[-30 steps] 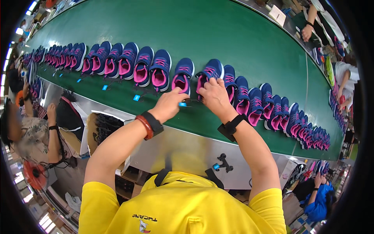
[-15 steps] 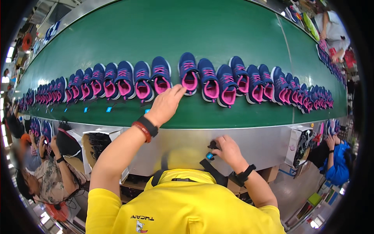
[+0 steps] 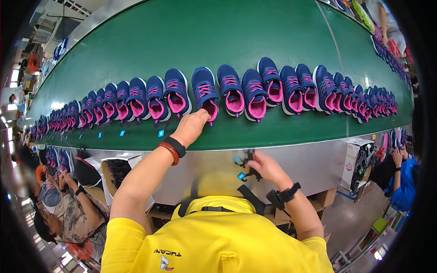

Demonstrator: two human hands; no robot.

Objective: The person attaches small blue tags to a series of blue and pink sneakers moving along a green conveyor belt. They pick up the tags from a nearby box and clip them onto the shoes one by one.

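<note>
- Reaching out over the near edge of the green conveyor belt, the left hand rests its curled fingers on the heel of one navy-and-pink sneaker, which sits about midway along the belt's row of shoes.
- The fingers look closed onto the pink collar of that sneaker, though whether they pinch it or only press on it cannot be told from this angle.
- Below the belt's near edge, against the steel side panel, the right hand is closed around a small black tool with blue tags; its fingers are pressed together around it.
- Blue tags of the same kind lie on the belt in front of the sneakers to the left of the held one; no such tags show in front of the sneakers to its right.
- Judging from that, the shoes left of the held sneaker seem already handled, the held sneaker is the one in hand, and the long run to its right looks still to do.
- Beyond the belt's left end, another worker bends over more shoes.
</note>
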